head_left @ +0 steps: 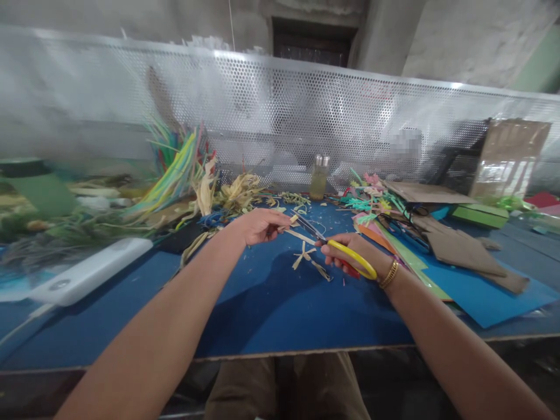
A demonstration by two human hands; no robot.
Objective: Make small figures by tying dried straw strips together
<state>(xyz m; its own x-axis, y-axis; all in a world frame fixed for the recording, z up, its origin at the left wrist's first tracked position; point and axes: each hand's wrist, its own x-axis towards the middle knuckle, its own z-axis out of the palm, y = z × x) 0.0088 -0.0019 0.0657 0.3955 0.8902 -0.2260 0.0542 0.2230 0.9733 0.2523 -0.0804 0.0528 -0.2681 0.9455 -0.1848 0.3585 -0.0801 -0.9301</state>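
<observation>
While left hand [265, 224] holds a strip [301, 236], right hand [362, 246] grips scissors [343, 247]

A single head-worn camera supplies the view. It looks forward and down across the surface [306, 321] from the wearer's side, above the near edge. The left grip [265, 226] and right grip [367, 246] fall near the centre, at close range; the perforated panel [245, 105] stands farther off, beyond the surface; the wearer's legs [242, 388] show at the lower edge.
</observation>
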